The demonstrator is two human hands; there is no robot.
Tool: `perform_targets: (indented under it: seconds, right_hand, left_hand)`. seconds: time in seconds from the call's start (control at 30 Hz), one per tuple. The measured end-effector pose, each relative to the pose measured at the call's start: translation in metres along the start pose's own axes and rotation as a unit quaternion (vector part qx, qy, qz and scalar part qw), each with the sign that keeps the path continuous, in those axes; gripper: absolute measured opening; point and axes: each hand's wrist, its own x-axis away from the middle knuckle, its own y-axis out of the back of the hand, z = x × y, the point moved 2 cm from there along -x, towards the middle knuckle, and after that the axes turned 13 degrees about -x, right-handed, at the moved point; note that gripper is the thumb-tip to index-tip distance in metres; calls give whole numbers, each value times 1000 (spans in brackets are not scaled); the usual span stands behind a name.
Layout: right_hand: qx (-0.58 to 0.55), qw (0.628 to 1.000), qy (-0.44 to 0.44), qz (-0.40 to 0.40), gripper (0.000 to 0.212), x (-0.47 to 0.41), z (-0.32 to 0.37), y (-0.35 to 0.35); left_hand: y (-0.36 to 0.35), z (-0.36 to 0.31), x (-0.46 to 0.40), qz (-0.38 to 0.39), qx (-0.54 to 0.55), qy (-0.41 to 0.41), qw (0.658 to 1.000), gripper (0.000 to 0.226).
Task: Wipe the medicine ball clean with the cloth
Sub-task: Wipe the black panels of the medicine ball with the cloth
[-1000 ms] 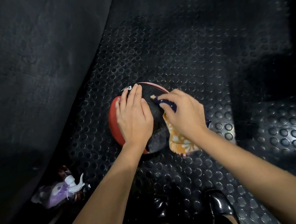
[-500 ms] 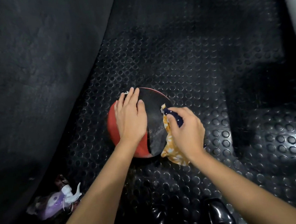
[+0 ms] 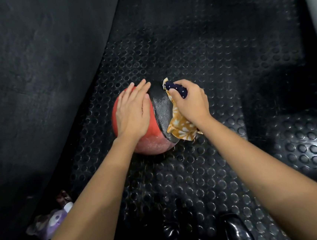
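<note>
A red and black medicine ball rests on the studded black rubber floor, left of the middle of the view. My left hand lies flat on its red top, fingers together, steadying it. Beside it, my right hand grips a bunched cloth, orange with white flowers and a dark blue dotted part, and presses it against the ball's black right side. Part of the cloth hangs down below the hand.
A dark rough wall rises at the left, close to the ball. A purple and white spray bottle lies at the lower left. Black shiny shoes show at the bottom edge. Studded floor stretches beyond and to the right.
The ball has turned, showing more red under my left hand. My right hand with the cloth has slid from the ball's top down its right side, then forward along it.
</note>
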Motion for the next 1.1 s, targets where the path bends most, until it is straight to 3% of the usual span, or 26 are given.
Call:
perform_targets:
  seconds: [0.23, 0.4, 0.6, 0.73, 0.97, 1.1]
  right_hand:
    - [111, 970, 217, -19, 19, 63, 19, -21]
    - [165, 975, 150, 4, 25, 22, 32, -14]
    - [170, 962, 214, 1, 15, 63, 22, -11]
    - [200, 964, 174, 6, 22, 28, 39, -12]
    - [188, 957, 218, -18, 14, 64, 20, -7]
    - [208, 962, 178, 1, 21, 32, 37, -13]
  left_hand:
    - [-1, 7, -8, -5, 26, 61, 998, 47]
    - [-5, -1, 5, -34, 11, 68, 997, 48]
    - [-5, -7, 10, -53, 0, 84, 995, 52]
    - [-10, -16, 24, -79, -8, 64, 995, 52]
    - [-6, -15, 18, -71, -13, 67, 995, 57]
    - [-11, -18, 23, -80, -19, 73, 994, 52]
